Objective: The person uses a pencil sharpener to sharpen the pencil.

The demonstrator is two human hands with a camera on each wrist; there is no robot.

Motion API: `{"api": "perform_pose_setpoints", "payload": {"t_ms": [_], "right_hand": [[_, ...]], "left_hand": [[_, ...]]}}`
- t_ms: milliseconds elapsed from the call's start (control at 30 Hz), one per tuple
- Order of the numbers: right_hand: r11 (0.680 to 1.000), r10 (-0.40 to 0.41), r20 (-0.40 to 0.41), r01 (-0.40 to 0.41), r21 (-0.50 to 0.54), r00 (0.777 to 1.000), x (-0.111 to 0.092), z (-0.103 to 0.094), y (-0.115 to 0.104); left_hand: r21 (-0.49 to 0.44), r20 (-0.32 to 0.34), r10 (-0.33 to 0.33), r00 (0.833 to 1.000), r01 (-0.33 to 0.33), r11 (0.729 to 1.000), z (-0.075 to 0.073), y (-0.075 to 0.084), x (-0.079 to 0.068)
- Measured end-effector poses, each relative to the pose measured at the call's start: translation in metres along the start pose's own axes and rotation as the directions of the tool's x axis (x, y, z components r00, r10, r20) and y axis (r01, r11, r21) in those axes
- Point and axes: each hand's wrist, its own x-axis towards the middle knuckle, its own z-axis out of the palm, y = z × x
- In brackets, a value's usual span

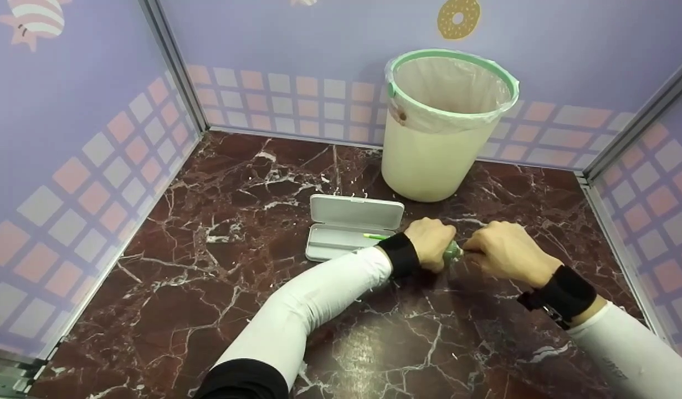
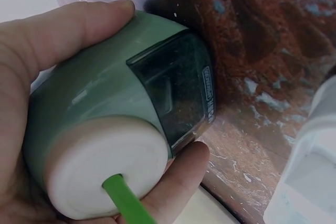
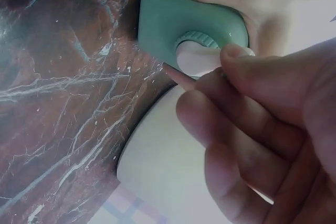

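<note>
My left hand (image 1: 429, 243) grips a green crank pencil sharpener (image 2: 105, 87), thumb on one side and fingers on the other. The sharpener has a dark see-through shavings window (image 2: 176, 87) and a round pale front. From the hole in that front sticks a green pencil (image 2: 126, 199); its far end reaches over the open pencil case in the head view. On the sharpener's other side, my right hand (image 1: 509, 252) pinches the pale crank handle (image 3: 199, 59) between thumb and curled fingers. The pencil's point is hidden inside the sharpener.
A white pencil case (image 1: 341, 235) lies with its lid up, left of my left hand. Behind it stands a cream bin (image 1: 432, 160) with a green rim and a plastic liner. Patterned panels (image 1: 296, 66) enclose the dark red marbled tabletop (image 1: 208, 299) at the back and sides.
</note>
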Motion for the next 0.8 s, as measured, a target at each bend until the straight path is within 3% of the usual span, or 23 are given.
{"api": "perform_pose_setpoints", "payload": {"t_ms": [467,800], "right_hand": [[0.997,0.029,-0.056,-0.033,-0.071,0.998,-0.002,0.001,-0.009],[0.988,0.055,-0.163,-0.077,-0.131,0.985,0.006,0.008,-0.004]], "left_hand": [[0.018,0.014,-0.004,1.000,0.003,1.000,0.000,-0.001,0.000],[0.011,0.006,0.013,1.000,-0.013,1.000,-0.001,-0.001,-0.002]]}}
